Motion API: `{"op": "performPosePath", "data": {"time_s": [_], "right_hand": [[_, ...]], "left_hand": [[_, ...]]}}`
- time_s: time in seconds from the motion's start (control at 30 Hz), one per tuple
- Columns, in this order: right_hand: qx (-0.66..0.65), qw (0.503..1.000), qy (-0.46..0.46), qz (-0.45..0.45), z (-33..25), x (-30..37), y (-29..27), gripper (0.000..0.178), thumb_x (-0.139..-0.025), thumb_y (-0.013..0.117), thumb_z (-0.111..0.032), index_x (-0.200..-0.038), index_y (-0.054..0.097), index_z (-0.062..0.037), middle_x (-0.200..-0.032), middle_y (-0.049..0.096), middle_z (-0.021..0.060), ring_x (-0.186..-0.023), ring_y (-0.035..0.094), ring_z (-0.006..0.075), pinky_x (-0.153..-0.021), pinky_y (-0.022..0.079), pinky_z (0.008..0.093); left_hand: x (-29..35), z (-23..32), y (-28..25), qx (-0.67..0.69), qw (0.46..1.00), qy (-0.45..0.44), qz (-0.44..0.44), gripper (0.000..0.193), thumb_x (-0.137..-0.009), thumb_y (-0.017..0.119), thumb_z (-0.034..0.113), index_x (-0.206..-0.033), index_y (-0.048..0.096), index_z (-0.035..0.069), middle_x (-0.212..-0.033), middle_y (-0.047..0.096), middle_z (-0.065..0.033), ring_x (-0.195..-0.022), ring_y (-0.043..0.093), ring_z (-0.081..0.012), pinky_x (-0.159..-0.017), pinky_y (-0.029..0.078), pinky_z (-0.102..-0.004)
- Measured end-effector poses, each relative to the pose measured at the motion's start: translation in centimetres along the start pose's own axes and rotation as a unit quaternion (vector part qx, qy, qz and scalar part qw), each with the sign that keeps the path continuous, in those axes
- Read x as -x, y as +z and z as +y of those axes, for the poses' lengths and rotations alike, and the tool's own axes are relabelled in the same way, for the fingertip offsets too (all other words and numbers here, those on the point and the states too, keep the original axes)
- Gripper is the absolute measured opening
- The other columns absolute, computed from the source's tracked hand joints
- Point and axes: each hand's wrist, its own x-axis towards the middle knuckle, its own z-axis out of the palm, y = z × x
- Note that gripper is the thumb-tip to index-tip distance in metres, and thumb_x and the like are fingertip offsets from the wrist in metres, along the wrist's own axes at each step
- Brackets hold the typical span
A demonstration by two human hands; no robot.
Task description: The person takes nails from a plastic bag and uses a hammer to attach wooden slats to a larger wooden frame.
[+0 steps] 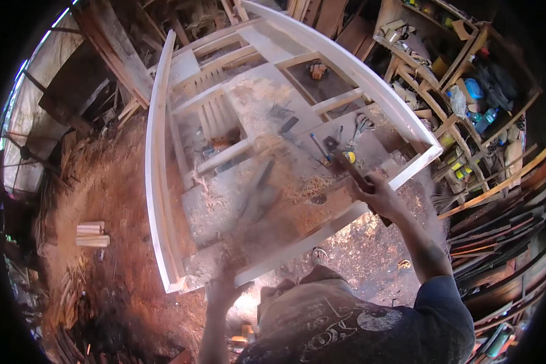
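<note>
A large pale wooden frame [156,151] with curved sides and white edges lies across the work area, boards and slatted openings inside it. At its near right, my right hand [373,197] is closed around a dark brown wooden stick [359,177]; a small dark block sits by its far end. My left hand [222,288], smeared by motion, is by the near left edge of the frame, and its fingers cannot be made out. Beyond it, a long grey-brown thing [258,189] is blurred over the boards; whether the left hand touches it is unclear.
Wood shavings [273,145] cover the boards. By the right hand lie a yellow tape measure [350,156], a blue pen-like thing [319,146] and a bundled cord [363,123]. Cluttered wooden shelves [455,121] stand right, above stacked timber [497,236]. Cut blocks [92,234] lie on the floor left.
</note>
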Motion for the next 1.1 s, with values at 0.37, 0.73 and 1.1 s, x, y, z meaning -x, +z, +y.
{"op": "performPosePath", "data": {"time_s": [0.37,0.73,1.1], "right_hand": [[-0.124,0.969,0.041,0.210,-4.0,5.6,5.6,0.021,-0.093,0.068,-0.011,-0.109,0.057,-0.0044,-0.067,0.052,-0.0020,-0.050,0.048,0.0060,-0.042,0.039,0.0259],[-0.297,0.890,0.120,0.325,-5.6,18.2,28.7,0.024,-0.096,0.065,-0.021,-0.109,0.054,-0.0045,-0.070,0.055,-0.0008,-0.049,0.054,0.0080,-0.042,0.046,0.0253],[-0.431,0.731,0.384,0.365,7.6,34.0,48.2,0.015,-0.091,0.066,-0.015,-0.086,0.055,-0.0072,-0.064,0.053,0.0008,-0.048,0.052,0.0141,-0.044,0.044,0.0310]], "left_hand": [[-4.2,-5.2,-2.6,0.063,0.978,0.198,-0.006,0.058,-0.082,0.076,0.056,-0.117,0.069,0.009,-0.086,0.071,-0.0153,-0.084,0.071,-0.0344,-0.073,0.057,-0.0476],[-8.5,-11.6,-9.4,0.156,0.927,0.306,-0.148,0.053,-0.089,0.073,0.044,-0.120,0.067,0.001,-0.126,0.066,-0.0217,-0.121,0.060,-0.0389,-0.105,0.046,-0.0482],[-20.0,-30.8,-12.1,0.231,0.926,0.191,0.227,0.028,-0.099,0.066,0.023,-0.117,0.067,0.002,-0.139,0.059,-0.0196,-0.131,0.055,-0.0340,-0.108,0.044,-0.0399]]}}
